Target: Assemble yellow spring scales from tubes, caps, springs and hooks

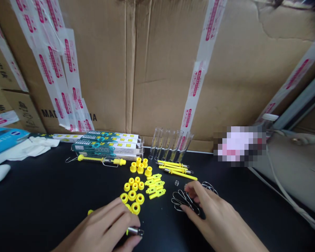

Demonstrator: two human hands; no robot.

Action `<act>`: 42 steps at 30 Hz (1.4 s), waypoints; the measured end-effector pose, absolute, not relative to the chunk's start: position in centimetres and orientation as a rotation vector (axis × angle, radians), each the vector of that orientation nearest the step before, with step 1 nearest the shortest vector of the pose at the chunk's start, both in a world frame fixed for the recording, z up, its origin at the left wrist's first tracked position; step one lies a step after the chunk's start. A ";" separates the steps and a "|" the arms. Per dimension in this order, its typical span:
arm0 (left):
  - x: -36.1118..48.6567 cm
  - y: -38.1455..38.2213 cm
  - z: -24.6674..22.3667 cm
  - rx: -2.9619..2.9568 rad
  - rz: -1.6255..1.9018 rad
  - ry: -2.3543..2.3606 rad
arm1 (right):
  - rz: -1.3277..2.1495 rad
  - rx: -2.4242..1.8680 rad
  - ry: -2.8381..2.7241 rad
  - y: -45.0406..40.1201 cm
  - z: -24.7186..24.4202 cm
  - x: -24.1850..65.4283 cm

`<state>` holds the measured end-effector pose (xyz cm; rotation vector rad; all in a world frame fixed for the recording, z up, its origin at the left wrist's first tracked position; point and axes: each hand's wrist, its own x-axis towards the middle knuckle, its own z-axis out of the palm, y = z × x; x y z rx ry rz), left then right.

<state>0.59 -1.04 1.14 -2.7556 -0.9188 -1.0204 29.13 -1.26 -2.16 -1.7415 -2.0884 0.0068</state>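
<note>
My left hand [110, 224], at the bottom centre, is closed around a spring scale part with a silver metal end [135, 231]. A bit of yellow shows beside the metal; the rest is hidden in my fingers. My right hand [207, 206] is over a pile of bent wire hooks [182, 201], thumb and index finger apart and close to the wires. Near its fingertips lies a small clear piece [176, 182]. Between my hands are yellow flat tabs [154, 187] and yellow ring caps [132, 195]. Yellow rods with metal springs [175, 169] lie behind the hooks.
An assembled spring scale [102, 160] lies before stacked small boxes [107, 145]. Clear tubes [166, 145] stand upright against a large cardboard box [162, 70]. Yellow flanged caps [140, 166] are grouped mid-table. White tissue [31, 150] is at left, a cable [283, 199] at right.
</note>
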 end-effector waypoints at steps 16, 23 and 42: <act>0.6 -0.9 -0.2 -2.754 -1.093 -0.936 | 0.243 -1.637 -2.076 -1.4 -0.5 29.3; 1.4 -0.8 -0.4 -2.676 -1.083 -1.024 | 0.023 -1.468 -2.227 1.8 0.4 31.2; 0.1 -0.7 -2.1 -2.800 -1.157 -0.914 | 0.370 -1.526 -2.352 2.9 1.8 30.6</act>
